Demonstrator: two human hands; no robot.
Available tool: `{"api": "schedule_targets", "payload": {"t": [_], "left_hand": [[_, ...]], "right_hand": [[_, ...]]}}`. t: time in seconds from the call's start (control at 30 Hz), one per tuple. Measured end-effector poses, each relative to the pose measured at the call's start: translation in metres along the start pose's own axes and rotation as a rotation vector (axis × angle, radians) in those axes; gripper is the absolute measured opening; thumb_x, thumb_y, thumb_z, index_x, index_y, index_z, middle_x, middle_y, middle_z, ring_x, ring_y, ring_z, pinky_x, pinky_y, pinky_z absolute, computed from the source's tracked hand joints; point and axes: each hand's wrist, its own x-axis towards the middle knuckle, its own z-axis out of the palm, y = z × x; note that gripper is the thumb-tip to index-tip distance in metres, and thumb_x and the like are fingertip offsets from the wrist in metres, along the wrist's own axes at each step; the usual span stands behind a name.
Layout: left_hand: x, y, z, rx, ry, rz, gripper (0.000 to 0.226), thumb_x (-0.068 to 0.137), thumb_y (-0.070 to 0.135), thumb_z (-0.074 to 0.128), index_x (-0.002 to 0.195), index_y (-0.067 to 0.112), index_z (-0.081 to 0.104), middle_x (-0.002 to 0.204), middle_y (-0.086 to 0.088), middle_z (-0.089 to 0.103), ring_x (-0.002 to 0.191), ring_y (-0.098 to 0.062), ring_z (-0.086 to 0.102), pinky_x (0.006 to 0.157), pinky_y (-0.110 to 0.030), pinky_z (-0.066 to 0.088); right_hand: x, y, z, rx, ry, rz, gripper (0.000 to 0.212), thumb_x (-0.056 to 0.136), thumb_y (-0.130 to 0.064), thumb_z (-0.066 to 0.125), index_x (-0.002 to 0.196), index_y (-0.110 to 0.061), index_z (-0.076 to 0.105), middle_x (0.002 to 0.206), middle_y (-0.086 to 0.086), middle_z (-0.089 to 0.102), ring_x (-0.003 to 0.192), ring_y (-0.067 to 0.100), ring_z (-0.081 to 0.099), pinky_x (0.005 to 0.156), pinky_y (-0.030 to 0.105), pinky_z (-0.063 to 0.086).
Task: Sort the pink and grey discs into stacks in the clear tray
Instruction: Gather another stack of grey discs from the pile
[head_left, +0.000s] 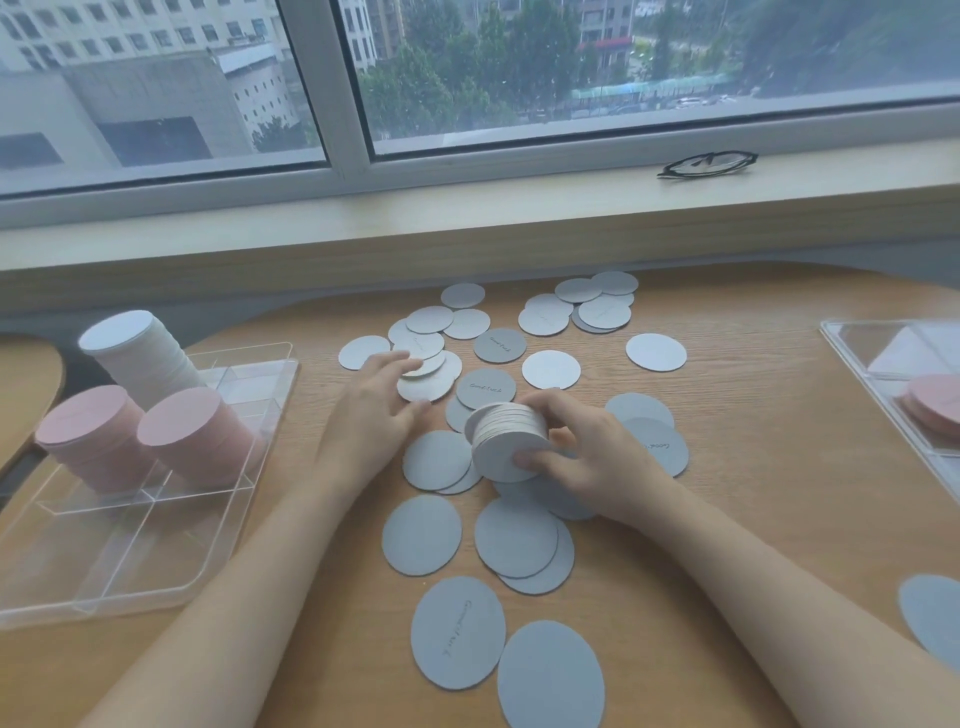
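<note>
— Holding a small stack of grey discs (510, 434) in our right hand (584, 462), are we?

— We are. Its fingers curl round the stack's far edge and the thumb presses the near face, so the stack sits tilted on its side just above the wooden table (753, 519).

— And our left hand (376, 410)?

— It lies flat, fingers straight and slightly spread, the tips resting on a loose grey disc (426, 387) in the overlapping cluster just beyond the stack.

— Where are the rest of the greys?

— Scattered over the table between the two trays: a group near the window sill (467, 208), several under and around our hands, a few large ones close to us. Some carry handwriting; we cannot read it surely.

— And the sorted ones?

— In the clear tray (130, 582) on our left stand two pink stacks (145, 441) side by side in the far compartments, with a tall white-looking stack (140, 353) behind them. The near compartments hold nothing.

— On the right?

— A second clear tray (852, 338) at the edge, with pink discs (935, 410) lying in it. A pair of glasses (706, 163) rests on the sill.
</note>
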Motion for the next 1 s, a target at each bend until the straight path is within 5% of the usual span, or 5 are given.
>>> {"api": "schedule_targets", "payload": {"t": [0.27,0.53,0.77,1.0], "left_hand": [[0.015,-0.007,0.008,0.193,-0.013,0.038,0.039,0.097,0.029,0.064,0.134,0.02,0.062,0.138,0.008,0.058,0.127,-0.02,0.05,0.098,-0.04,0.045],[0.003,-0.008,0.008,0.23,0.252,0.082,0.018,0.103,0.023,0.053,0.106,0.019,0.07,0.102,0.002,0.07,0.098,-0.028,0.061,0.069,-0.041,0.05],[-0.015,0.007,0.003,0.127,0.357,0.012,0.019,0.104,0.021,0.051,0.115,0.019,0.066,0.102,-0.004,0.069,0.096,-0.03,0.062,0.074,-0.044,0.051],[-0.017,-0.007,0.009,0.152,0.098,0.109,0.024,0.096,0.025,0.065,0.118,0.017,0.067,0.118,0.002,0.059,0.114,-0.023,0.051,0.094,-0.031,0.039]], "right_hand": [[0.001,0.003,0.001,0.01,0.004,-0.011,0.042,0.079,-0.04,0.068,0.118,-0.032,0.055,0.104,-0.005,0.068,0.098,0.019,0.063,0.085,0.043,0.052],[0.001,0.004,0.001,0.011,0.001,-0.023,0.044,0.081,-0.037,0.07,0.122,-0.031,0.056,0.104,-0.006,0.067,0.097,0.019,0.063,0.086,0.041,0.051],[0.001,0.003,0.002,0.003,-0.002,-0.026,0.045,0.082,-0.037,0.07,0.123,-0.031,0.056,0.102,-0.007,0.066,0.093,0.017,0.062,0.085,0.039,0.051],[0.001,0.003,0.0,0.009,-0.008,-0.028,0.041,0.081,-0.038,0.069,0.119,-0.034,0.055,0.102,-0.008,0.066,0.094,0.016,0.062,0.084,0.038,0.051]]}}
